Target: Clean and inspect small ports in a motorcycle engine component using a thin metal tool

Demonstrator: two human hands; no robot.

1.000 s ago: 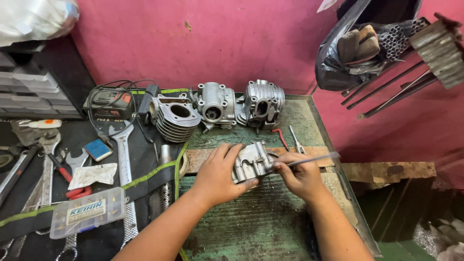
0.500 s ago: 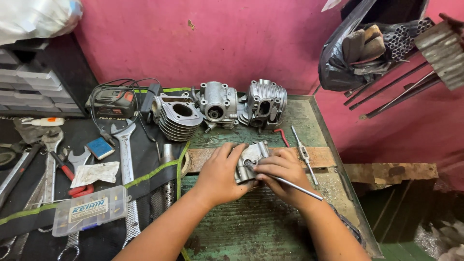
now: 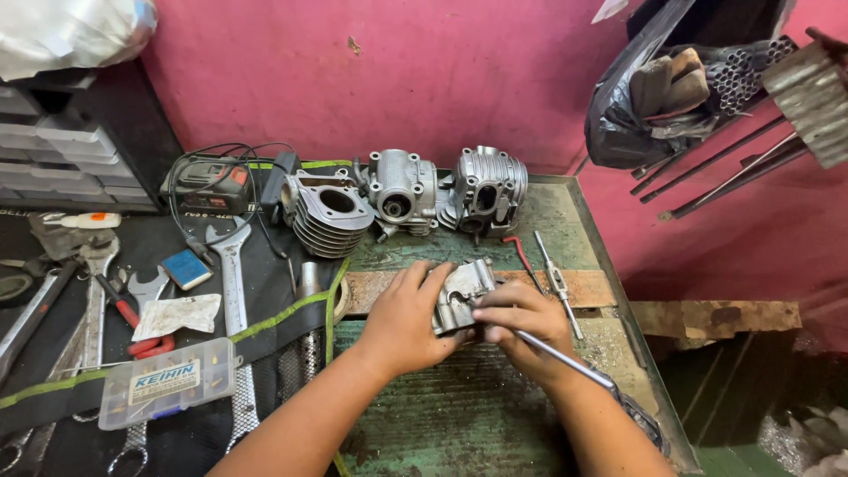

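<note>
My left hand (image 3: 406,316) clasps a small grey metal engine part (image 3: 461,291) on the green workbench (image 3: 495,415), steadying it from the left. My right hand (image 3: 521,329) is closed around a slim metal rod tool (image 3: 570,358) whose tip meets the part; the shaft runs back along my right forearm. A rusty flat bar (image 3: 587,287) lies under and behind the part.
Two cylinder heads (image 3: 402,187) (image 3: 488,184) and a finned cylinder (image 3: 329,212) stand at the bench's back. A tap wrench (image 3: 556,281) and red hex key (image 3: 521,254) lie right of my hands. Spanners (image 3: 231,278), pliers and a clear parts box (image 3: 168,382) cover the black mat at left.
The rod tool swung from lying across the part's right side to angling back along my right forearm, and my right hand closed in over the part. My left hand stayed put.
</note>
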